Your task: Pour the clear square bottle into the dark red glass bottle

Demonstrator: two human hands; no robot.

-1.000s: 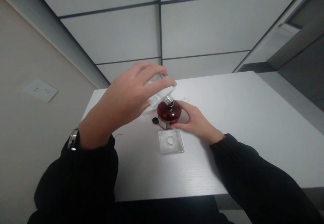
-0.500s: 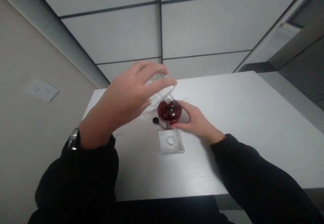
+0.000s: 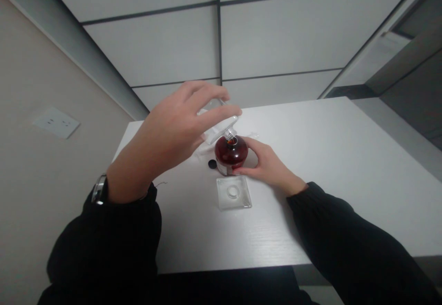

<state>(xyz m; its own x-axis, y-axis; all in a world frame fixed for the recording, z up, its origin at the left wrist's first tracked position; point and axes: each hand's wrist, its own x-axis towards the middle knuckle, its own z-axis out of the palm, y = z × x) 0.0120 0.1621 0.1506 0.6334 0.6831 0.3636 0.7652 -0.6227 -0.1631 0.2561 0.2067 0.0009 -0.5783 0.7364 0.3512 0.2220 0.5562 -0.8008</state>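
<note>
My left hand is closed around a clear bottle, tilted with its neck pointing down and to the right. That neck is at the mouth of a round dark red bottle, which stands upright on the table. My right hand grips the red bottle from its right side. A small black cap lies just left of the red bottle. Nearer to me is a clear square dish with a ring shape in its middle. Whether liquid runs between the two bottles I cannot tell.
The white table stands against panelled doors. A crumpled transparent piece lies behind the red bottle. On the left wall is a socket plate. A thin thread lies by my left sleeve.
Almost nothing differs. Both hands keep their hold, and the clear bottle stays tilted at the red bottle's mouth; my left wrist has shifted very slightly.
</note>
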